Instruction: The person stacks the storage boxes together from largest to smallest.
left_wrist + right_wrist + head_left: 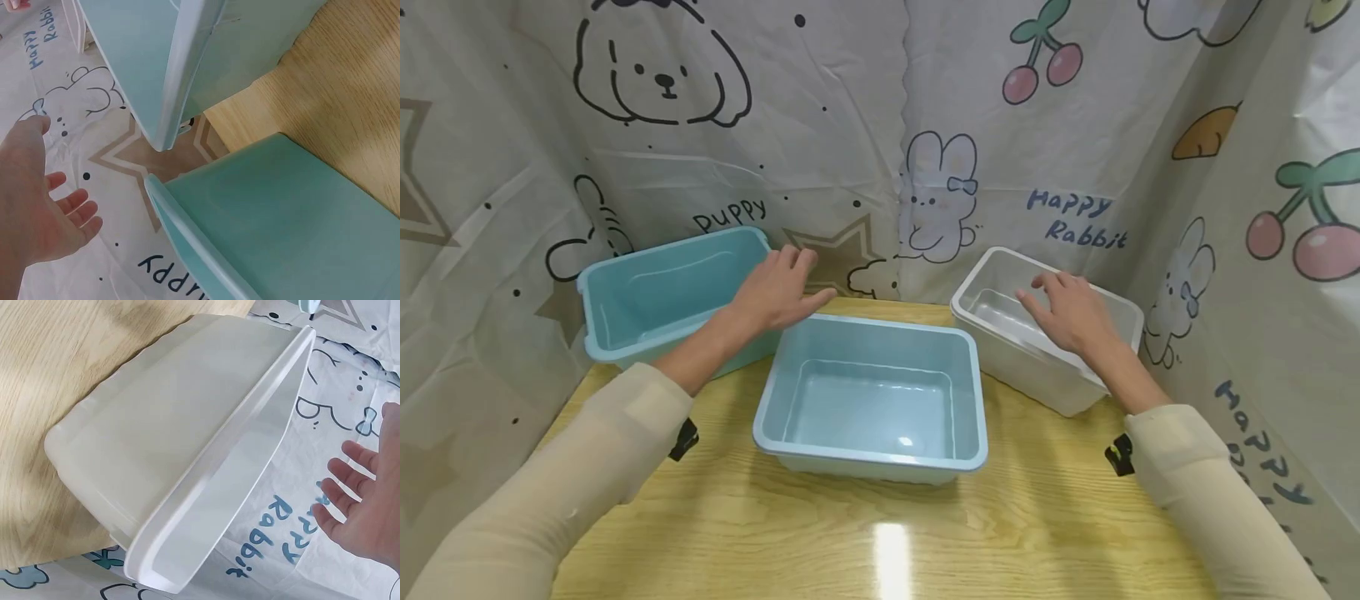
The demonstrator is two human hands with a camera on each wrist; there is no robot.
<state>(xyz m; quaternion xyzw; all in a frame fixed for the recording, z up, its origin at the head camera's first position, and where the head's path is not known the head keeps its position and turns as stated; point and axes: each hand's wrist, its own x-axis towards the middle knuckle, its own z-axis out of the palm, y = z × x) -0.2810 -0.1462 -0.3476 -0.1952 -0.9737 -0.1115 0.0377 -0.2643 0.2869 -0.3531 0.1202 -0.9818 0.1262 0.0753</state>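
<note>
Teal bin [655,292]: stands angled at the left of the wood-grain table [805,542]. Left hand [781,287]: hovers near the teal bin's right end and the light blue bin [868,408], fingers loosely extended, thumb apart. Light blue bin: sits at centre, long side frontward. White bin [1007,354]: stands angled at the right. Right hand [1066,312]: hovers by the white bin, fingers relaxed, slightly bent. Printed cloth [835,108]: hangs behind all three bins.

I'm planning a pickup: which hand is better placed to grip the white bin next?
Probably the right hand: it hovers, empty, above the white bin, while the left hand is near the teal bin.
</note>
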